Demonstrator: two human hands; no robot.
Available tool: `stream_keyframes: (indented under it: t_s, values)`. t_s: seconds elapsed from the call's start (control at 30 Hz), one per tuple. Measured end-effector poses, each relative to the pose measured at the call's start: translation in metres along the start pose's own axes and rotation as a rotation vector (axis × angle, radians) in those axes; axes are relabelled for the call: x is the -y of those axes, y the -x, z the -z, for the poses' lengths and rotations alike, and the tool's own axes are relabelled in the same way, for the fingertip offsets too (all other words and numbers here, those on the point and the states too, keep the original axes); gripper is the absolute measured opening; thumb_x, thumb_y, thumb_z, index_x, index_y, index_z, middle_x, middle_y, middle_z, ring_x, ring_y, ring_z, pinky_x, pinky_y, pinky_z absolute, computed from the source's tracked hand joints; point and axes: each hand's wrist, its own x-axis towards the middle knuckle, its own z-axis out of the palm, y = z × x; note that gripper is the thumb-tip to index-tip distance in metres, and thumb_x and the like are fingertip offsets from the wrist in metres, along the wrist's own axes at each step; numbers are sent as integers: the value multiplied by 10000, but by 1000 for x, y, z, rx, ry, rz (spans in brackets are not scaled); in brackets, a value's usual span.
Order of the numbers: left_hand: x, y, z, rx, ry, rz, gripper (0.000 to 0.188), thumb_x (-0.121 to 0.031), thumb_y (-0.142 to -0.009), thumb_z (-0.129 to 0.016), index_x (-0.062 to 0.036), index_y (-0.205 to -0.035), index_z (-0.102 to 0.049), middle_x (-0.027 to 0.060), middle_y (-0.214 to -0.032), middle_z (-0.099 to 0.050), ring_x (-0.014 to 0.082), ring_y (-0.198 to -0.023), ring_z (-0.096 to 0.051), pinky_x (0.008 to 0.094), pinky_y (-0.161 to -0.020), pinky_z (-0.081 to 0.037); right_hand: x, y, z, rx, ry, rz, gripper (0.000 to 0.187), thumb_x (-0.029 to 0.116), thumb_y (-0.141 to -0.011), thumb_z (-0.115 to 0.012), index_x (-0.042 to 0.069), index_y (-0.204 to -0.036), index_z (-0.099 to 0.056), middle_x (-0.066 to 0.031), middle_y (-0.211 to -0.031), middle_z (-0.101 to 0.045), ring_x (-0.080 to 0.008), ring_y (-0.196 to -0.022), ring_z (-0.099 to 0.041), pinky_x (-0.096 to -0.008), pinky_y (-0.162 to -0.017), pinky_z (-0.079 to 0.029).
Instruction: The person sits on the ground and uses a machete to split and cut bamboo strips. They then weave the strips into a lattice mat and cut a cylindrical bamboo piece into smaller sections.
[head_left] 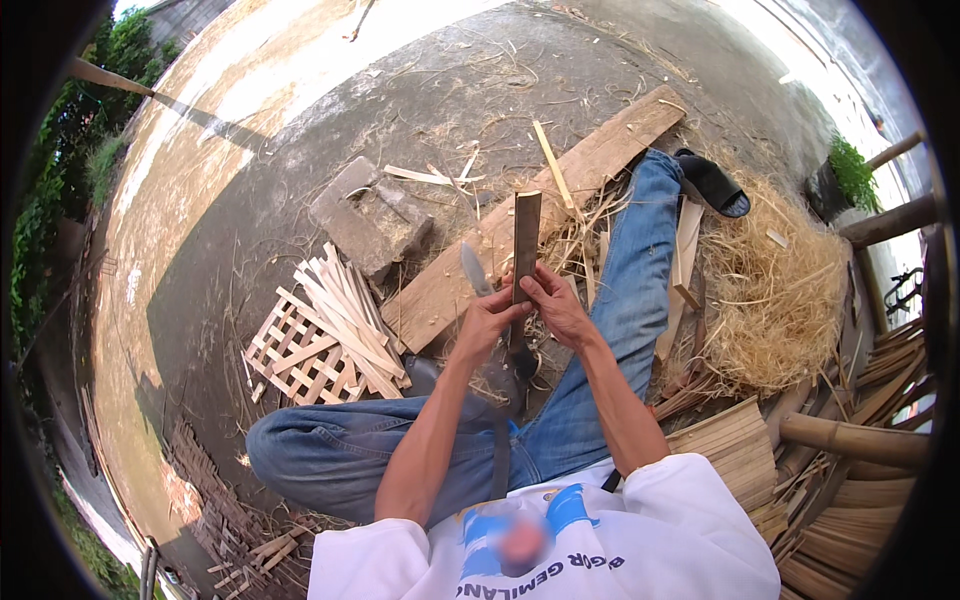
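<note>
A dark brown bamboo strip [526, 235] stands nearly upright in front of me, its pale cut end at the top. My right hand [557, 305] pinches its lower part between thumb and fingers. My left hand [488, 314] closes on the same strip from the other side, lower down. A knife [474, 268] shows its grey blade just beyond the left hand, pointing away from me. Its middle is hidden by that hand, and I cannot tell whether the hand also grips it. A dark piece below my hands, in line with the blade, may be its handle.
A long wooden plank [610, 145] lies diagonally ahead, next to a stone block [370, 215]. Pale split strips [340, 320] lie piled on a woven lattice [290, 345] at left. A heap of shavings [775, 290] and bamboo poles [850, 440] are at right.
</note>
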Motion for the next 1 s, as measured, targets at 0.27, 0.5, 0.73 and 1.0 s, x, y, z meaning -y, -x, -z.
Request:
stream_keyframes:
  t_s: [0.27,0.5,0.73,1.0]
  values:
    - [-10,5,-12,15,-29,20,376,-136,-916,-757,-13,-1266,-694,34,-1122,-722,106,-1059,-634,263,-935,-476,5,7,7,11,56,0,312,273,-1013,-637,64,-1245,-629,-15,-1162,-682,-95,-1045,-630,-257,-872,-521]
    - [-11,7,-8,3,-81,0,401,-180,-910,-770,-2,-1260,-693,43,-1119,-727,124,-1013,-656,281,-909,-494,5,2,0,-42,131,37,303,314,-1008,-655,70,-1187,-660,20,-1071,-679,-77,-986,-620,-254,-816,-519]
    - [-78,11,2,-286,-948,-80,414,-222,-861,-772,-34,-1223,-703,128,-1065,-731,204,-989,-688,323,-880,-503,16,-38,14,-32,479,36,316,234,-996,-655,5,-1212,-628,-43,-1012,-690,-111,-905,-638,-284,-793,-518]
    - [-54,2,19,-339,-1673,-452,621,-40,-811,-635,-34,-1404,-452,186,-1352,-550,375,-1339,-458,526,-1228,-186,-1,-95,2,504,986,-52,328,163,-985,-596,-1,-1267,-627,-120,-1134,-718,-190,-952,-640,-361,-862,-516]
